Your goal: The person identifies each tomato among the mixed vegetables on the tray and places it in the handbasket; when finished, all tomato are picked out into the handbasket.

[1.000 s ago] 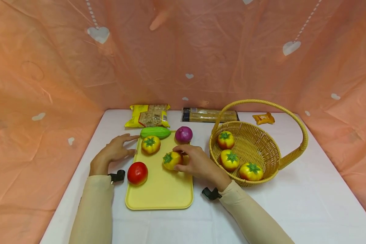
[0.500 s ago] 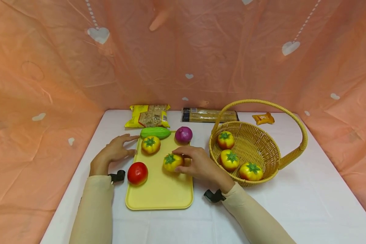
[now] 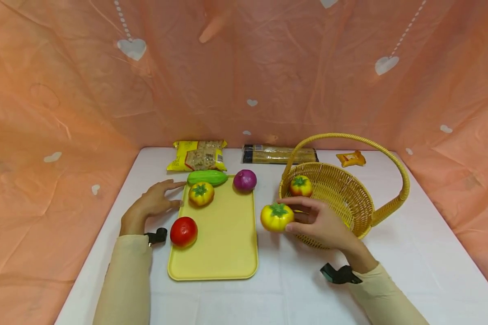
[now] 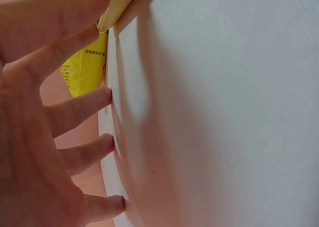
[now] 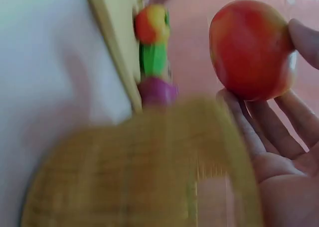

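My right hand pinches a yellow-and-red tomato with a green leafy top, between thumb and fingers. It is held up over the gap between the yellow tray and the wicker basket. In the right wrist view, the red underside of this tomato shows. At the tray's left edge my left hand rests with spread fingers; thumb and index touch the rim in the left wrist view. A similar tomato, a plain red tomato, a green cucumber-like vegetable and a purple onion sit on the tray.
One tomato shows inside the basket; my right hand hides others. The basket's tall handle arches over it. Along the back lie a yellow food bag, a long dark-ended packet and a small orange packet.
My right hand has lifted the tomato off the tray and carried it right, to the basket's near-left side. The left hand has stayed in place.
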Available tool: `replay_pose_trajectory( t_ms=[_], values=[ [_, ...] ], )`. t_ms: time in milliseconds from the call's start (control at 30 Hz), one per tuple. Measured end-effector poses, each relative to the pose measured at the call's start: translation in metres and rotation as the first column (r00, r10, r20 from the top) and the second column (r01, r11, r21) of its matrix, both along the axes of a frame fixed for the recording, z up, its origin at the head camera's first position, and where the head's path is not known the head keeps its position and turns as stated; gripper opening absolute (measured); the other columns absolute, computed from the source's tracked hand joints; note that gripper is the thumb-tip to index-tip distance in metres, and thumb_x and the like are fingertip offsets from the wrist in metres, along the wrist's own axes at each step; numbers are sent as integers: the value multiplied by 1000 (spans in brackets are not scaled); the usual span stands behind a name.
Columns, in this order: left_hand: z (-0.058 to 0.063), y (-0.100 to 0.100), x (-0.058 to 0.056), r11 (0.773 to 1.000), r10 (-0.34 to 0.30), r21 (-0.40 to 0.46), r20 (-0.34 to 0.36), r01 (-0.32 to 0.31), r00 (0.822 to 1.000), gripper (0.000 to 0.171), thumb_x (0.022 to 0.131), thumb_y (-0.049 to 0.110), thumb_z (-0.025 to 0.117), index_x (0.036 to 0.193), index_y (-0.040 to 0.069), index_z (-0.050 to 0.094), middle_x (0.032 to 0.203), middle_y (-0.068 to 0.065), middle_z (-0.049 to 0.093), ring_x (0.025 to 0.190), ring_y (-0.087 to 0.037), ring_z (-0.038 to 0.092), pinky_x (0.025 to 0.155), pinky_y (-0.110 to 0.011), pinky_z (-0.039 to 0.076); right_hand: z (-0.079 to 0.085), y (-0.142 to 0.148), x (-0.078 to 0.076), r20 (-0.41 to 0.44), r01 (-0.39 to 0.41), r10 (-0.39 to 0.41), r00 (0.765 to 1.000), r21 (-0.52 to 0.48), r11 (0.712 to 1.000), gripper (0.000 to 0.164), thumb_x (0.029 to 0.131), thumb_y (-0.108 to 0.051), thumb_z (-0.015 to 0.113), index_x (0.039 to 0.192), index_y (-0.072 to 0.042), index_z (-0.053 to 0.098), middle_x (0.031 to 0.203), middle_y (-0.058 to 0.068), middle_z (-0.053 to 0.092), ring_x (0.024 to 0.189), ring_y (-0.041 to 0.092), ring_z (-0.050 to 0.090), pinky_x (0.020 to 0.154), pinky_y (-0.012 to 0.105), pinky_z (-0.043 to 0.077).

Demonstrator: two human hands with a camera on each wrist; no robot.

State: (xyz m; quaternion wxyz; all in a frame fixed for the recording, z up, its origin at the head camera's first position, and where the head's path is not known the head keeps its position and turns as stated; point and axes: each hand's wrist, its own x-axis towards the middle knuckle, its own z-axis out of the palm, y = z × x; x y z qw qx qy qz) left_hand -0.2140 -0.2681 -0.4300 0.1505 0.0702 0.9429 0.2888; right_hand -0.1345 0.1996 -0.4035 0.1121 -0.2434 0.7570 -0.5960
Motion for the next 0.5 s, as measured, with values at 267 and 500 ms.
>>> replay_pose_trajectory(
  t_ms=[267, 500],
  values=[
    [2, 2, 1, 999, 35, 15, 40, -35, 999, 70, 101, 26, 73, 165, 12, 49, 175, -34, 26, 161, -61, 19, 119, -92, 7, 4, 71, 16, -19, 107, -106, 994, 73, 992, 48, 98, 4, 77, 144, 8, 63, 139, -15, 72, 119, 9, 76, 94, 26, 65],
    [-1, 1, 0, 1000, 11, 4, 10, -11, 1000, 69, 101, 26, 73, 165, 12, 50, 174, -34, 28, 160, -61, 21, 118, -93, 8, 5, 84, 19, -29, 149, -146, 989, 196, 969, 47, 99, -7, 81, 143, 2, 68, 143, 16, 70, 118, 5, 75, 94, 22, 63]
  ],
)
